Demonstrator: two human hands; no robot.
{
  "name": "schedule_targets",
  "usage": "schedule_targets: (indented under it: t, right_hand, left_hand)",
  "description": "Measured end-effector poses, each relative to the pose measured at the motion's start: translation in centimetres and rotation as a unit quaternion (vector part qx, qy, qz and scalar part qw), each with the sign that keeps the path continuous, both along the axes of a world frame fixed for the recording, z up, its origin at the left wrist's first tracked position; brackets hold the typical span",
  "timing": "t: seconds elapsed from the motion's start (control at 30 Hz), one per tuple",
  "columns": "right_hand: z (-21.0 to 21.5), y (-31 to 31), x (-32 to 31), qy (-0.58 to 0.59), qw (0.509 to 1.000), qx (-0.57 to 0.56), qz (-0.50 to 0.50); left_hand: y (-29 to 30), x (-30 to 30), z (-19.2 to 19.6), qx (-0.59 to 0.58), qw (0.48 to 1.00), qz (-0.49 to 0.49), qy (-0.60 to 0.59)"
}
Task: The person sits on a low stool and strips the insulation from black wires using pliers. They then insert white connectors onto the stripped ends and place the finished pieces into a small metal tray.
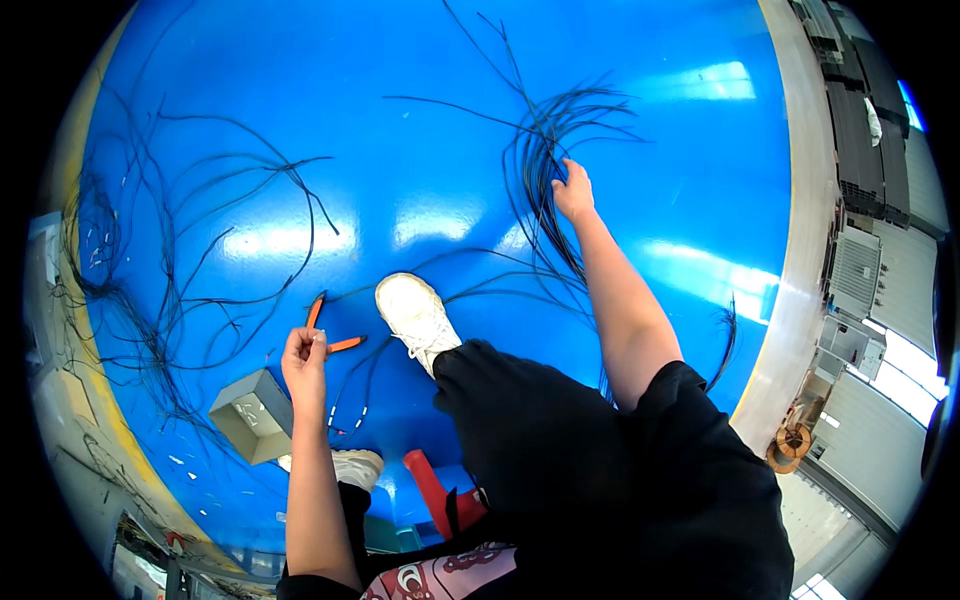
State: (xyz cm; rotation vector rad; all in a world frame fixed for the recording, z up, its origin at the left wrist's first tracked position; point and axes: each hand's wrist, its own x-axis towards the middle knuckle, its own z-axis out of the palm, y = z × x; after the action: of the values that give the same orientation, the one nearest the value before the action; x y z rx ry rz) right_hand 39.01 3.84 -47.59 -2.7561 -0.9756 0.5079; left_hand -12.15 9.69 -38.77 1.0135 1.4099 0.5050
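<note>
Our right hand (574,190) has closed its fingers on the limp, light black wires (545,140), best gripped mid-bundle, while our left hand (305,355) pinches orange-handled cutters (335,335).

The floor (430,130) is glossy bright blue, edged by a yellow stripe (75,130) on the left. Black wires (545,160) lie across it. The cutters (330,330) have orange handles, the shoe (415,315) is white (laces too), the box (250,415) grey, the trousers (560,440) black.
</note>
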Motion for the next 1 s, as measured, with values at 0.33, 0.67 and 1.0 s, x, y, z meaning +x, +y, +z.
schedule_targets:
  t: [0.33,0.67,1.0]
  right_hand:
    - [0.2,3.5,-3.5,-0.057,0.997,-0.054,0.005]
    - [4.6,1.1,-5.2,-0.060,0.988,0.134,-0.049]
    - [17.1,-3.6,-12.0,0.196,0.909,0.366,0.027]
  left_hand:
    - [0.6,3.2,2.5,-0.007,0.999,-0.034,0.006]
    - [0.8,3.2,5.5,0.017,0.997,-0.080,0.017]
    - [1.7,12.0,14.7,-0.052,0.985,-0.046,-0.159]
